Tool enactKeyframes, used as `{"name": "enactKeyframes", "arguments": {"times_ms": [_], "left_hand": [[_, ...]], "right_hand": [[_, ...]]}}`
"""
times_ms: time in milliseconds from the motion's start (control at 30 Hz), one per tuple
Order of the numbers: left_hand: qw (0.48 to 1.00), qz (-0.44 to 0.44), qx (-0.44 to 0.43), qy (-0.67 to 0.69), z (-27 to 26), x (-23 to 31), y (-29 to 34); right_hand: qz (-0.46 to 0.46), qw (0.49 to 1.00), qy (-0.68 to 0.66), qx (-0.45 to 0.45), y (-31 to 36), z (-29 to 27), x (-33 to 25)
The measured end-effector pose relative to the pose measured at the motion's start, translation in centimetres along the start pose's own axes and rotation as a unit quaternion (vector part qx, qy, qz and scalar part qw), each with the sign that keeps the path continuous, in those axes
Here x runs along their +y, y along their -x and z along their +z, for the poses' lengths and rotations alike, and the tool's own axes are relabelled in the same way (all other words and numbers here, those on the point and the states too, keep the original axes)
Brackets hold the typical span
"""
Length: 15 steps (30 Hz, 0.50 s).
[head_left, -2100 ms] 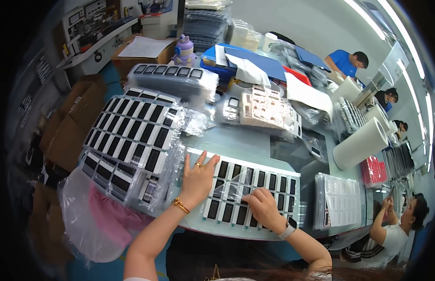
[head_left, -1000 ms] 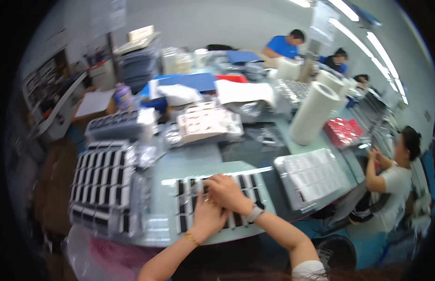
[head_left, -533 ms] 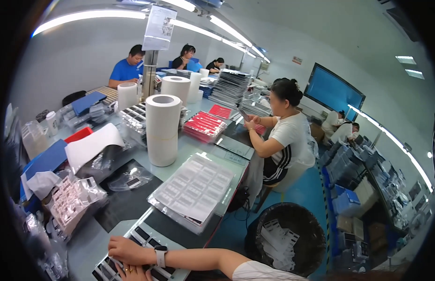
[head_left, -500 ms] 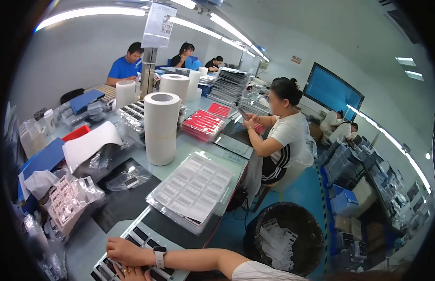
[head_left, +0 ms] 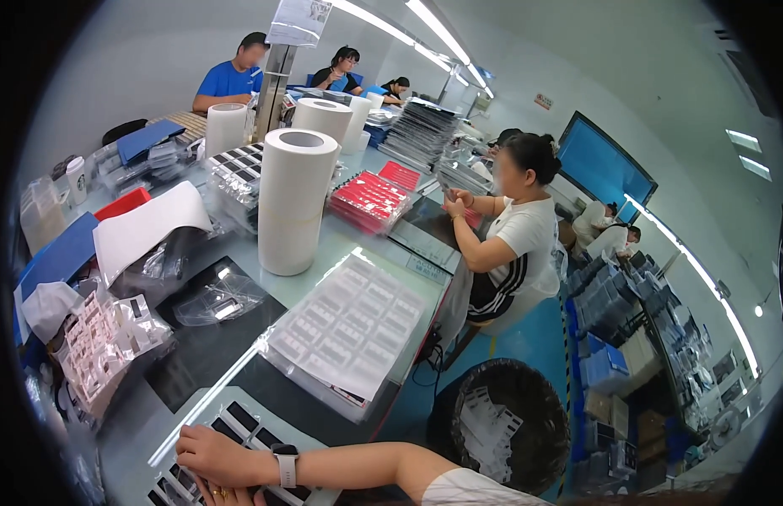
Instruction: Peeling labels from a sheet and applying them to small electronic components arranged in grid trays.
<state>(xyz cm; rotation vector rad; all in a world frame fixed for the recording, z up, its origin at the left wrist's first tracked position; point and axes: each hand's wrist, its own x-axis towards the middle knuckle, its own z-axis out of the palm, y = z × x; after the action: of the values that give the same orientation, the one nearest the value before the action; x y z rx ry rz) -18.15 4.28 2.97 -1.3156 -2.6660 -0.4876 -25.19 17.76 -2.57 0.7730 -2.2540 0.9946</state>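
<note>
My right hand (head_left: 223, 456) reaches across the lower left from the right, with a white watch (head_left: 285, 465) on its wrist. Its fingers are bent down and pressed together over a pale sheet (head_left: 311, 497) that carries rows of black rectangular pieces (head_left: 239, 416). What the fingertips pinch, if anything, is hidden. Below it, my left hand (head_left: 229, 496), with a ring on a finger, rests on the same sheet and is mostly cut off by the lower edge. A long thin white strip (head_left: 207, 396) lies beside the sheet, just beyond my right hand.
A stack of clear-sleeved printed sheets (head_left: 345, 325) lies ahead. Beyond stand tall white rolls (head_left: 294, 207) and red packets (head_left: 370, 202). Plastic-wrapped pink pieces (head_left: 109, 341) are piled at left. A lined bin (head_left: 501, 422) holds scraps at right, near a seated co-worker (head_left: 513, 228).
The view has shifted slightly, so more of the sheet and the white strip shows. Both hands stay together on the sheet, with my right fingers still bent over it.
</note>
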Motion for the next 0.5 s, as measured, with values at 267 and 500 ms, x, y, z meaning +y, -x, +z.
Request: {"name": "enactKeyframes", "arguments": {"times_ms": [267, 500], "left_hand": [[1.0, 0.009, 0.011, -0.008, -0.02, 0.48, -0.39], [1.0, 0.01, 0.016, 0.02, -0.52, 0.56, -0.64]], "right_hand": [[0.0, 0.999, 0.035, 0.031, 0.18, 0.05, 0.2], [0.019, 1.0, 0.016, -0.013, 0.2, -0.5, 0.25]]}}
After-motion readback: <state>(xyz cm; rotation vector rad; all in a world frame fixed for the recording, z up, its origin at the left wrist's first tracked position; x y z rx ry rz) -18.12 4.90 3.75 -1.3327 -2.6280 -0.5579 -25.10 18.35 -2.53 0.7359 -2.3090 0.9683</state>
